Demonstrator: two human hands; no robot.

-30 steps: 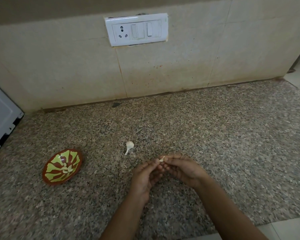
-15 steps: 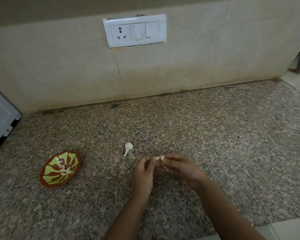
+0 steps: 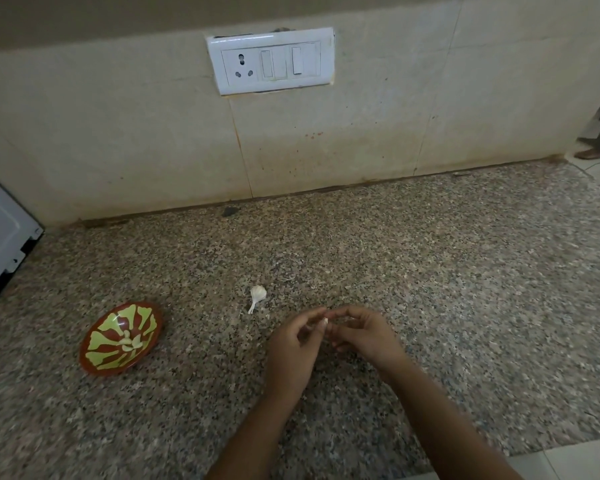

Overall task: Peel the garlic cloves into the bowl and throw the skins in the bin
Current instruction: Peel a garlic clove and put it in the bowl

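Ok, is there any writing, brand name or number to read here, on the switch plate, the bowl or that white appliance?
No readable text anywhere in this view.
The switch plate: a socket and two switches, no markings legible.
The bowl: painted pattern only, no letters.
The white appliance: no label in view.

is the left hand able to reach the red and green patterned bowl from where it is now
Probably yes: the red and green patterned bowl sits on the granite counter to the left of the left hand, nothing lying between them. Its fingers pinch a small white garlic clove with the right hand.
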